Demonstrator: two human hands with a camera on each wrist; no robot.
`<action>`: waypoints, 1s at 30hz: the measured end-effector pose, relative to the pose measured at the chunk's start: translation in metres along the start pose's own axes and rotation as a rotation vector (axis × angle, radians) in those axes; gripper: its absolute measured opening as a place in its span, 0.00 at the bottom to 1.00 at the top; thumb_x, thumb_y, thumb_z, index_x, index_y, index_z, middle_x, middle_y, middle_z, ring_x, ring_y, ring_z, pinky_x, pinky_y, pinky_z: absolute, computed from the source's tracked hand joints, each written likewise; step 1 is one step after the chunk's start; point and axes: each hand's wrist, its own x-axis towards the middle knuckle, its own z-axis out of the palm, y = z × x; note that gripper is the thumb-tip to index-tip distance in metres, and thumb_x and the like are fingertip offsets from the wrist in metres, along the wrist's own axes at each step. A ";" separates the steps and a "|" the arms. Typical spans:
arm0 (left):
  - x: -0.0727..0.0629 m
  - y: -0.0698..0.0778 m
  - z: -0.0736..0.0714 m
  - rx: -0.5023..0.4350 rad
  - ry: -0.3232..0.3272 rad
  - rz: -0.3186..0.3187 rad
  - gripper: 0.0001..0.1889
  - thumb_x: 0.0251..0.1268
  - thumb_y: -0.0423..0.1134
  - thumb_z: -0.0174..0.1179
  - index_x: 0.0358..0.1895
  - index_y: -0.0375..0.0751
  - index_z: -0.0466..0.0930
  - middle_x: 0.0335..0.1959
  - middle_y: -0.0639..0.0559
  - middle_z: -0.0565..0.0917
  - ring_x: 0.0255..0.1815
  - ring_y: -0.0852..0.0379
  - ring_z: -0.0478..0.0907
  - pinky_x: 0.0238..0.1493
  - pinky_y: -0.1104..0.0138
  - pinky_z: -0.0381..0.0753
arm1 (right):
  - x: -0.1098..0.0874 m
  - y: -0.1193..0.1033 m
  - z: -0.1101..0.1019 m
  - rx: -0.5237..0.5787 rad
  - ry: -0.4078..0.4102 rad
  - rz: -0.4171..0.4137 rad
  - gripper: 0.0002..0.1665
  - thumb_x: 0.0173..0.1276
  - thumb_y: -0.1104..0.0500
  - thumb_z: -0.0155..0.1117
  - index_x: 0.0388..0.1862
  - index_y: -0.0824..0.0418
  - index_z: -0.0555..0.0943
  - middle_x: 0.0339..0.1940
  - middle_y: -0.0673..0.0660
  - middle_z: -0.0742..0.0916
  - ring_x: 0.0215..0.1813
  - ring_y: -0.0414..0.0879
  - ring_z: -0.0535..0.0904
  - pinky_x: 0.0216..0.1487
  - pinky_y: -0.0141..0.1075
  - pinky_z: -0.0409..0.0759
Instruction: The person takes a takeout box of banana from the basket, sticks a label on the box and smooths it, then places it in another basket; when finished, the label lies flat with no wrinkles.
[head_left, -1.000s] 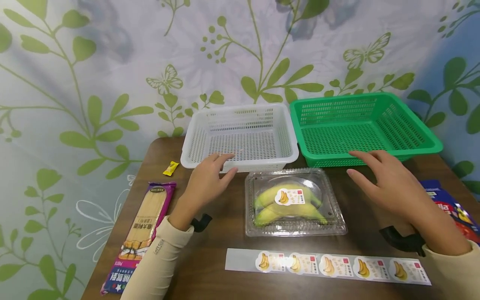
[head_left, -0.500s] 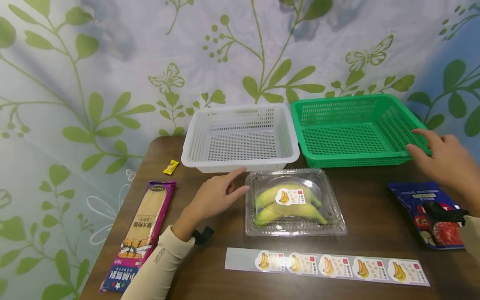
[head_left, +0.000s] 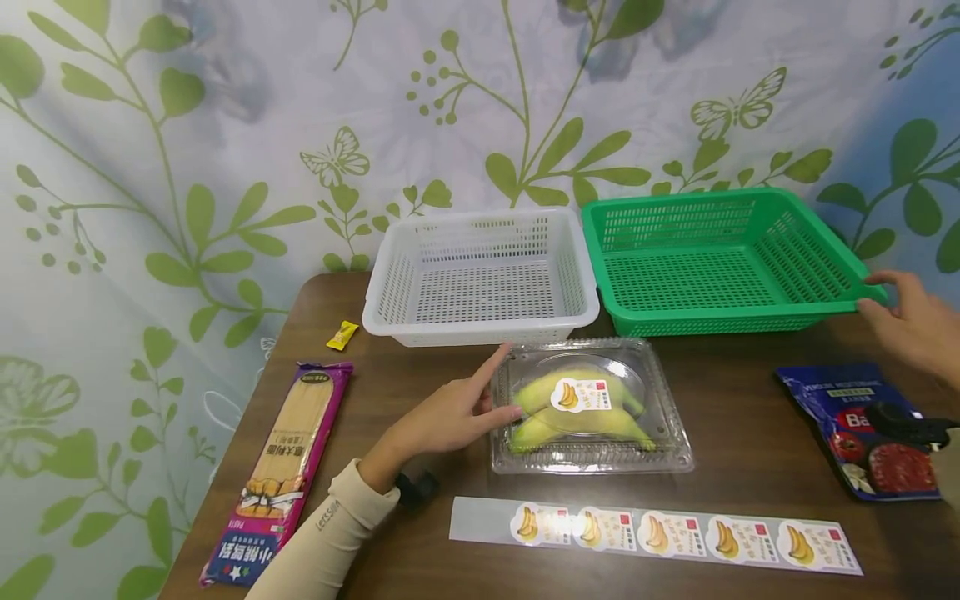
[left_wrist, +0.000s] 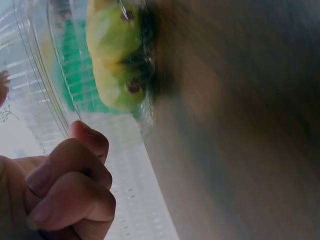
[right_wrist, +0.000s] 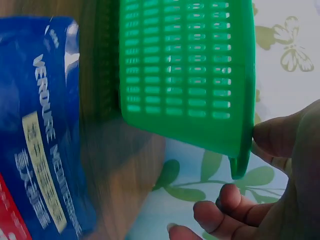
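Note:
A clear lidded container (head_left: pixel 667 433) of bananas (head_left: pixel 570 408) sits mid-table, a banana sticker on its lid. My left hand (head_left: pixel 450 417) is at its left side, index finger stretched toward the far left corner and thumb over the lid edge. In the left wrist view, the other fingers (left_wrist: pixel 75 195) are curled beside the clear plastic. My right hand (head_left: pixel 918 321) holds the right front corner of the green basket (head_left: pixel 720 318), thumb and index at the rim. The right wrist view shows its remaining fingers (right_wrist: pixel 220 215) loosely bent below the rim.
A white basket (head_left: pixel 480 327) stands left of the green one. A pasta pack (head_left: pixel 288 467) and a small yellow packet (head_left: pixel 342 335) lie at left. A blue pouch (head_left: pixel 862 417) lies at right. In front is a strip of banana stickers (head_left: pixel 652 533).
My right hand has moved right, from above the table to the green basket's corner, uncovering the blue pouch. My left hand has come down and right to the container's left edge.

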 end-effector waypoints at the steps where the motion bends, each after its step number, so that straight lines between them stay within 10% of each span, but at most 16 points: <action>1: 0.000 0.000 0.001 -0.028 0.002 0.005 0.47 0.73 0.63 0.56 0.84 0.61 0.37 0.29 0.58 0.78 0.23 0.64 0.70 0.26 0.67 0.72 | 0.000 0.000 0.000 0.008 -0.012 0.004 0.35 0.83 0.54 0.35 0.77 0.76 0.47 0.25 0.67 0.71 0.23 0.58 0.67 0.25 0.48 0.64; 8: -0.001 -0.001 0.006 -0.181 0.014 0.003 0.44 0.74 0.55 0.61 0.83 0.65 0.42 0.33 0.55 0.79 0.24 0.62 0.70 0.26 0.67 0.72 | -0.007 -0.001 0.009 0.189 -0.040 0.089 0.38 0.84 0.48 0.31 0.78 0.74 0.43 0.52 0.83 0.64 0.41 0.71 0.68 0.37 0.58 0.67; 17: 0.000 -0.001 0.011 -0.285 0.014 -0.005 0.43 0.75 0.49 0.61 0.82 0.65 0.43 0.34 0.50 0.77 0.23 0.62 0.68 0.26 0.68 0.70 | -0.007 -0.003 0.030 0.586 0.061 0.126 0.13 0.84 0.49 0.36 0.60 0.32 0.54 0.33 0.54 0.68 0.24 0.44 0.61 0.25 0.41 0.61; 25: 0.003 -0.003 0.017 -0.430 0.021 -0.047 0.41 0.74 0.46 0.62 0.81 0.70 0.46 0.32 0.46 0.73 0.19 0.34 0.76 0.23 0.50 0.82 | -0.007 -0.007 0.037 0.828 0.120 0.161 0.10 0.84 0.51 0.41 0.57 0.38 0.56 0.23 0.48 0.65 0.21 0.43 0.56 0.26 0.40 0.55; 30: 0.004 0.000 0.018 -0.463 0.042 -0.051 0.40 0.74 0.43 0.62 0.80 0.70 0.49 0.33 0.46 0.73 0.19 0.38 0.75 0.25 0.48 0.84 | -0.007 -0.010 0.040 0.903 0.143 0.197 0.12 0.84 0.53 0.44 0.59 0.38 0.57 0.27 0.47 0.69 0.23 0.41 0.59 0.27 0.35 0.60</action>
